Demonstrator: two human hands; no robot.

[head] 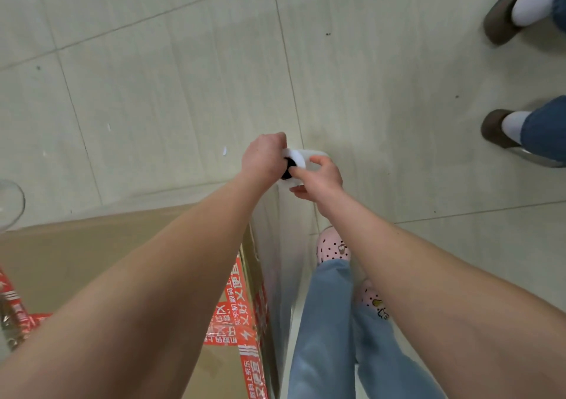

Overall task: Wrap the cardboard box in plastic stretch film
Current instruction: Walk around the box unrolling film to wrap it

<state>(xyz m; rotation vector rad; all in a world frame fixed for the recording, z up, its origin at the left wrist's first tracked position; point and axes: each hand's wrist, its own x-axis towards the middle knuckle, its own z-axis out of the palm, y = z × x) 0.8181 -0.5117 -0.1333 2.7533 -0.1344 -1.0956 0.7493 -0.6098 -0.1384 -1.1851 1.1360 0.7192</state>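
Left arm (147,282) and right arm (428,276) were bare, stretched forward and down, coming close at hands. Left hand (265,156) made fist round end of film roll (311,157), back of hand up. Right hand (320,178) held same roll from right side, thumb on top, fingers (298,190) curled under. Hands almost touched.

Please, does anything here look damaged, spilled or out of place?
Only small things: a few white scraps lie loose on the floor tiles beyond the cardboard box. The box itself and its red tape look intact.
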